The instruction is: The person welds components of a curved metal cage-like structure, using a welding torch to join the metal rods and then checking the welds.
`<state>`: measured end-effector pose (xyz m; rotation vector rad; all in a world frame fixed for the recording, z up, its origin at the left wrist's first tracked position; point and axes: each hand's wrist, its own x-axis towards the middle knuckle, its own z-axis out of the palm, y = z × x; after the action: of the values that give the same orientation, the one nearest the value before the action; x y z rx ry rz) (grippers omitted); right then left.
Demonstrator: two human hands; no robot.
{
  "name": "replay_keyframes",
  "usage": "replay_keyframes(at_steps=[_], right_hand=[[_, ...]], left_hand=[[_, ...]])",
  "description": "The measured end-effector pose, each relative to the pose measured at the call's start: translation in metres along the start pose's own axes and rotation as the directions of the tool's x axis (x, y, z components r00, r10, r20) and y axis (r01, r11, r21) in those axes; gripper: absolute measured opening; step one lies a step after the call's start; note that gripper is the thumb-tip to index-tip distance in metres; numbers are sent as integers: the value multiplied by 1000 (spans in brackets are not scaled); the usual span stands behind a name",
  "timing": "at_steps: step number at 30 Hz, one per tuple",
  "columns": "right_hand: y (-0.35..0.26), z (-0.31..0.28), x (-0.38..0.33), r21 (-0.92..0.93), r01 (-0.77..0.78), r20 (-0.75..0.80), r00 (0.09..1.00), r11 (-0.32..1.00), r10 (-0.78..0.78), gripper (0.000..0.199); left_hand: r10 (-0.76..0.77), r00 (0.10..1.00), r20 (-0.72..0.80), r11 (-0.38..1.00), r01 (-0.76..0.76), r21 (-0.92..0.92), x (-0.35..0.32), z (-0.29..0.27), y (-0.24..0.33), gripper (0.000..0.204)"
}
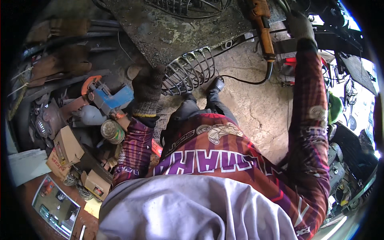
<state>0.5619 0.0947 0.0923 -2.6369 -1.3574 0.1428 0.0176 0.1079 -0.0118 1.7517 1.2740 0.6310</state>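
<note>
My left hand point(147, 90), in a dark knit glove, is closed at the left end of a curved grille point(191, 71) of bent metal rods. The grille sits against the near edge of a dark metal worktable point(168, 38), above my feet. My right hand point(301, 26), in a lighter grey glove, reaches out past the table's right corner, close to some thin hoses or rods. Its fingers are too dim to make out. Between my hands, an orange corded power tool point(263, 34) lies over the table's right edge, its black cable looping down to the floor.
Another rod piece point(188, 7) rests on the table's far part. To the left are a blue and orange machine point(114, 98), a round tin point(113, 132), open cardboard boxes point(66, 150) and a mirror-like panel point(56, 208). A green round object point(335, 108) stands at the right.
</note>
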Motion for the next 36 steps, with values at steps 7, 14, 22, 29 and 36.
replay_keyframes(at_steps=[7, 14, 22, 29, 36], right_hand=[[-52, 3, 7, 469, 265, -255, 954, 842, -159, 30], [26, 42, -64, 200, 169, -491, 870, 965, -50, 39], [107, 45, -93, 704, -245, -400, 639, 667, 657, 55], [157, -32, -49, 704, -332, -388, 560, 628, 732, 76], [178, -79, 45, 697, -291, -431, 562, 656, 707, 73]], left_hand=[[-41, 997, -69, 937, 14, -349, -2, 0, -2, 15], [57, 994, -90, 994, -48, 99, 0, -6, 31, 36], [226, 966, -124, 891, -153, 428, -7, -15, -64, 33], [-60, 976, -211, 998, 63, 7, -1, -14, -66, 48], [-69, 961, -269, 991, 97, 93, 0, -29, -109, 37]])
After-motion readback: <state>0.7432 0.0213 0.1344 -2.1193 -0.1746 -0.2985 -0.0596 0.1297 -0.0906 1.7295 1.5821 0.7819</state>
